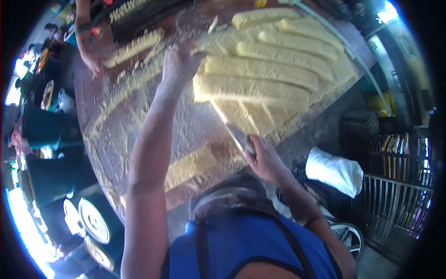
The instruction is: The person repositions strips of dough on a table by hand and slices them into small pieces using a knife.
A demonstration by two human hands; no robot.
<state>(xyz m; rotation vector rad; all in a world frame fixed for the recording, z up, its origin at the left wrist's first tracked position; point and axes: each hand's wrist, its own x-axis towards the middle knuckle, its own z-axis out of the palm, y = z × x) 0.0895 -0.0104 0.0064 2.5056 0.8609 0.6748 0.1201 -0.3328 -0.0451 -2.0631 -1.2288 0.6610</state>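
Note:
Several long pale dough rolls [260, 67], dusted with flour, lie side by side on the right of the table. My left hand [183, 60] is at the left ends of these rolls, fingers apart and reaching toward them, with nothing visible in its grip. Closer to my body, my right hand [265, 160] is closed around a flat scraper-like tool [241, 139]. The tool's blade points up and left, beside a flat dough sheet [253, 116] marked with straight lines. A rectangular floury dough piece [195, 165] lies near the front table edge.
The floured table [121, 135] has a curved left edge. Another person's hand [93, 63] touches a row of cut dough [134, 49] at the far left. A white sack [334, 172] and a slatted rack [395, 190] stand to the right; round lids [93, 221] are at lower left.

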